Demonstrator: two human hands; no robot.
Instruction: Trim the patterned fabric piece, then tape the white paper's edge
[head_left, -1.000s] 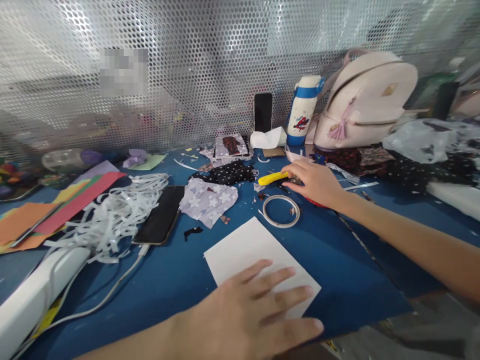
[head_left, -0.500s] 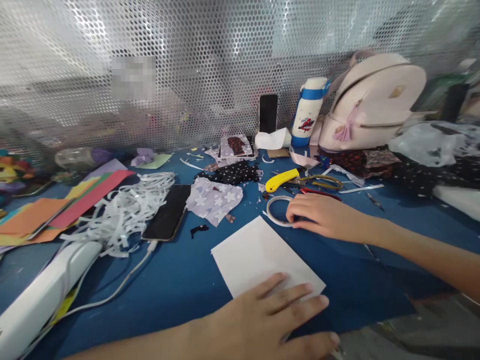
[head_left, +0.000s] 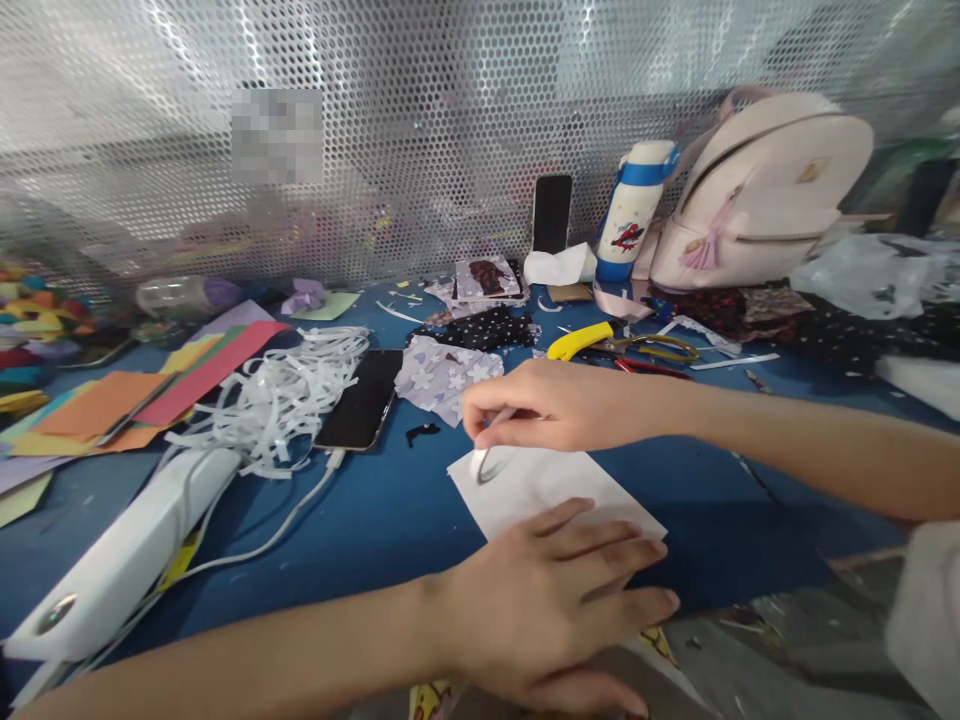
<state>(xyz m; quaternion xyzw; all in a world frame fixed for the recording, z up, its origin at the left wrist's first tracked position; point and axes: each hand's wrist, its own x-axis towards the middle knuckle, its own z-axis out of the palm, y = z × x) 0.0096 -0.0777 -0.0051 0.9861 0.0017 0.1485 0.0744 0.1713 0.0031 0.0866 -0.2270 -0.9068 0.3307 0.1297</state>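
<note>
A white square of paper [head_left: 555, 490] lies near the front edge of the blue table. My left hand [head_left: 555, 600] rests on its near part, fingers spread out flat. Pinched in my right hand [head_left: 540, 405] is a roll of white tape [head_left: 487, 464], held tilted over the paper's far left corner; I cannot tell if it touches the sheet. Part of the roll is hidden by my fingers. Just beyond that hand are a yellow-handled cutter [head_left: 581, 341] and scissors [head_left: 660, 347]. A piece of floral cloth [head_left: 442, 380] lies to its left.
A phone [head_left: 361, 400] with a white cable lies left, beside shredded white strips [head_left: 277, 400] and coloured paper [head_left: 105, 400]. A white power strip [head_left: 127, 550] is front left. At the back stand another phone [head_left: 552, 213], a bottle [head_left: 636, 210] and a backpack [head_left: 765, 190] before a perforated metal panel.
My right hand has picked the tape roll up off the table and brought it left, over the paper. My left hand stays spread on the sheet. The view has shifted slightly.
</note>
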